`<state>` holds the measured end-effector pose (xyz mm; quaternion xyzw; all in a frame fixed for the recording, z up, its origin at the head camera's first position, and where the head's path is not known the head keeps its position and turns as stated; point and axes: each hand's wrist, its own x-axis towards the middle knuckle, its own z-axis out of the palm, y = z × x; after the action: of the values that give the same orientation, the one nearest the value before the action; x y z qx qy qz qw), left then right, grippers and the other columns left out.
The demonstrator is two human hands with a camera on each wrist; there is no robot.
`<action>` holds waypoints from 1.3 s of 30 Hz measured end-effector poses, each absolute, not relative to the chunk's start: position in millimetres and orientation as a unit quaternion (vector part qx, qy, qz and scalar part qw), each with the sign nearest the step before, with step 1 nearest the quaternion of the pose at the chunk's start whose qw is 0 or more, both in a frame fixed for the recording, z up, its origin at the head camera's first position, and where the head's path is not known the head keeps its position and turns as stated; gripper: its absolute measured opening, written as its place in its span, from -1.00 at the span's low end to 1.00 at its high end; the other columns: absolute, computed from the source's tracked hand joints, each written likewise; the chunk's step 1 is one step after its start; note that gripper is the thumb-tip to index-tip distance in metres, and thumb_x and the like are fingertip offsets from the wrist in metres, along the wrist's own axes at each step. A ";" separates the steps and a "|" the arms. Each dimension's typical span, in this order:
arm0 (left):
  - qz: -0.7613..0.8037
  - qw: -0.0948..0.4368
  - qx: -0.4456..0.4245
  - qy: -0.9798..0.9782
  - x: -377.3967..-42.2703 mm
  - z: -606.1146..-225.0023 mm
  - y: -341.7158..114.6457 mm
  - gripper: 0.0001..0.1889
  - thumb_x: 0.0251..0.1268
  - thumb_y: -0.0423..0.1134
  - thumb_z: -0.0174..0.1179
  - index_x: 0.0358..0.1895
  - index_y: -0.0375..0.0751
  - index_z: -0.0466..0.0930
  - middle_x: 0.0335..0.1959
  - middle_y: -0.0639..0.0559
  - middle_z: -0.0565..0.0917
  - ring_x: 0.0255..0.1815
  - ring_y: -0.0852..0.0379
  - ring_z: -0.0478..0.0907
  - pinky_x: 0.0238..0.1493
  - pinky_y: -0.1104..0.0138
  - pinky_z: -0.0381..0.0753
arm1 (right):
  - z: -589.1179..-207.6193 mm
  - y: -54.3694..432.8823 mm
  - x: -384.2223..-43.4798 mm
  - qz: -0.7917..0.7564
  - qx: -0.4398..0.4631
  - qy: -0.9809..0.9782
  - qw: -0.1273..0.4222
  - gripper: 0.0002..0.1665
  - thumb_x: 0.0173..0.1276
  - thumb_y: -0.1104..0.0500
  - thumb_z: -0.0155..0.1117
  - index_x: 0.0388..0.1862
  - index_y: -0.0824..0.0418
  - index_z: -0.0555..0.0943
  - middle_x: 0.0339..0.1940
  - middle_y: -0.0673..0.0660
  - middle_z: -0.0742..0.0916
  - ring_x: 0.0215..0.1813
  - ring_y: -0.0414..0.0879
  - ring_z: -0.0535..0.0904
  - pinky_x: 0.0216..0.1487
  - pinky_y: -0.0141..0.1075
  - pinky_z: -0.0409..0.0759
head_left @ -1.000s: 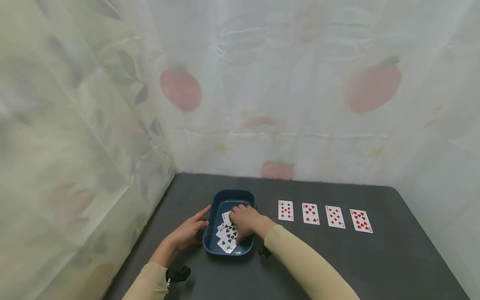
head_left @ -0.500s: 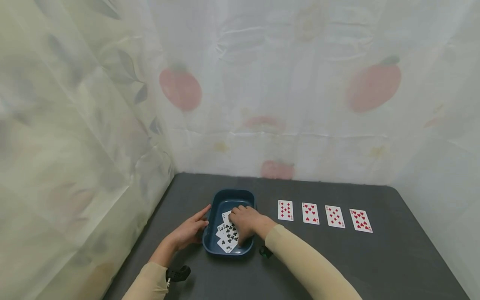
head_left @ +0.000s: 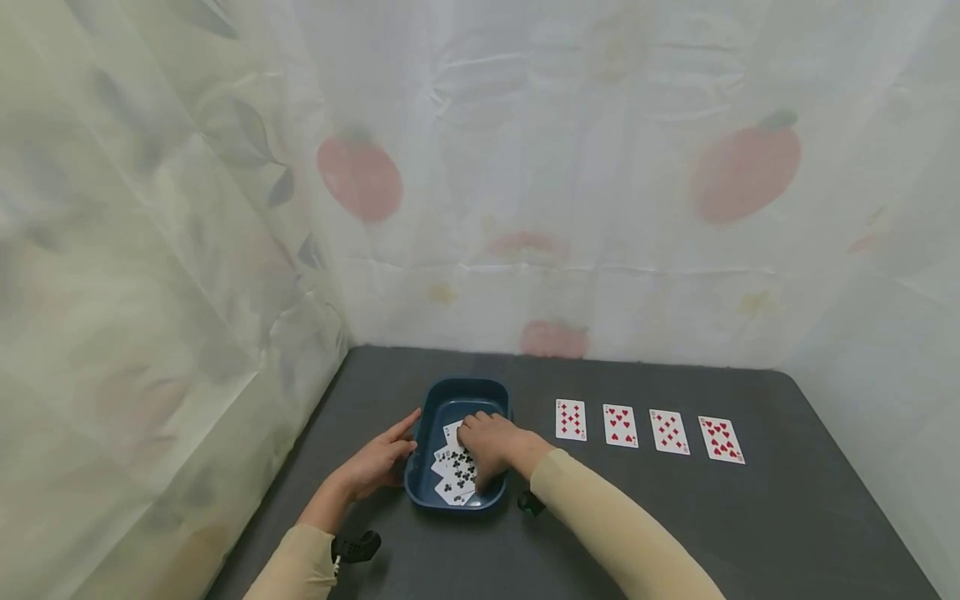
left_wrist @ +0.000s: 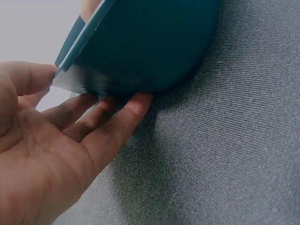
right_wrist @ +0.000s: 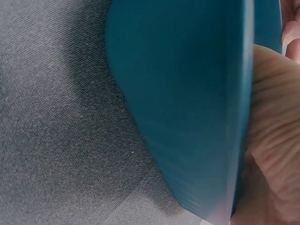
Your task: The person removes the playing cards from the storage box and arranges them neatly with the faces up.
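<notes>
The left hand (head_left: 375,463) is laid, fingers extended, against the dark-blue, rounded, plastic-looking tray (head_left: 454,410); inside it, white rectangular club cards (head_left: 453,487) are partly covered by the right hand (head_left: 492,447), whose grip cannot be told. Their edges are likely best pinched lightly.

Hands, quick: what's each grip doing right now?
Left hand: open, against the outside of the blue tray.
Right hand: over the club cards; grip cannot be told.
</notes>
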<state>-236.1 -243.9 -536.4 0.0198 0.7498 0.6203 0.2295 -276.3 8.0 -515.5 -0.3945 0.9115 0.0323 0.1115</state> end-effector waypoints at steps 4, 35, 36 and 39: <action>0.619 0.227 0.018 0.752 -236.7 -536.2 -243.3 -0.33 0.64 -0.26 -0.06 0.68 0.26 -0.01 0.60 -0.34 0.08 0.46 -0.36 0.25 0.08 -0.29 0.53 | -514.8 9.0 -277.9 0.017 -0.394 0.912 0.115 -0.09 -0.10 -0.36 0.66 0.21 -0.07 0.54 0.11 -0.10 0.58 0.13 -0.17 0.43 0.21 -0.22 0.45; 0.628 0.233 0.023 0.742 -239.7 -534.8 -246.2 -0.32 0.65 -0.30 -0.10 0.69 0.18 -0.06 0.59 -0.38 0.07 0.42 -0.36 0.30 0.09 -0.31 0.52 | -465.3 71.8 -282.3 -0.083 -0.422 0.901 0.050 0.03 0.12 -0.27 0.56 0.57 -0.19 0.37 0.35 0.02 0.48 0.33 -0.06 0.33 0.29 -0.09 0.44; 0.628 0.232 0.023 0.743 -239.9 -534.9 -245.9 -0.33 0.65 -0.30 -0.10 0.69 0.18 -0.05 0.58 -0.38 0.08 0.41 -0.35 0.31 0.09 -0.31 0.52 | -463.4 79.3 -283.1 -0.085 -0.419 0.903 0.044 0.04 0.12 -0.27 0.57 0.57 -0.18 0.37 0.34 0.02 0.49 0.33 -0.05 0.33 0.28 -0.08 0.44; 0.627 0.230 0.023 0.744 -240.2 -534.9 -245.3 -0.33 0.65 -0.30 -0.09 0.69 0.18 -0.04 0.58 -0.38 0.08 0.40 -0.35 0.31 0.09 -0.33 0.50 | -458.7 104.2 -285.2 -0.093 -0.406 0.909 0.032 0.06 0.09 -0.23 0.59 0.57 -0.13 0.38 0.32 0.03 0.50 0.32 -0.03 0.34 0.27 -0.06 0.45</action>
<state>-240.2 -245.3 -534.9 0.0227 0.7440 0.6269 0.2300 -285.2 104.2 -458.7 -0.4059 0.9086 -0.0926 0.0321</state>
